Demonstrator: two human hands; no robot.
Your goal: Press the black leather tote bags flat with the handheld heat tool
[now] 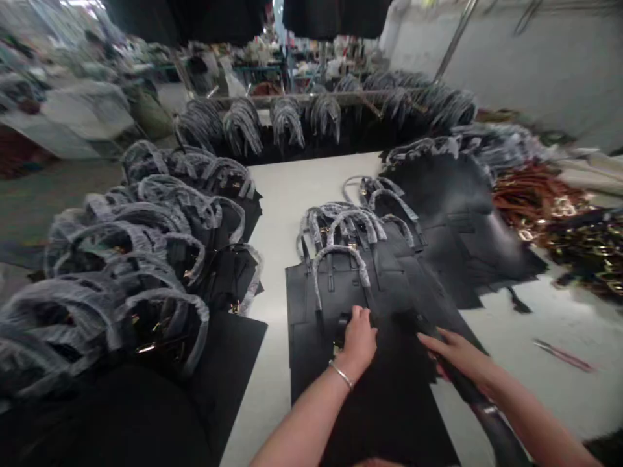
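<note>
A flat stack of black handbags (341,292) with foam-wrapped handles lies on the white table (287,194) in front of me. My left hand (357,337), with a thin bangle at the wrist, is closed on a small black flap with a metal clasp on the top bag's front. My right hand (455,355) rests on the bag's right side with fingers stretched out, touching the black leather; a dark strap or tool runs under its wrist and I cannot tell whether it is held.
Rows of upright black handbags (160,259) with wrapped handles fill the left side and the back rail (292,120). More flat bags (452,214) lie right of centre. Brown straps with gold buckles (549,207) pile at right. A pink-handled tool (564,355) lies on the table.
</note>
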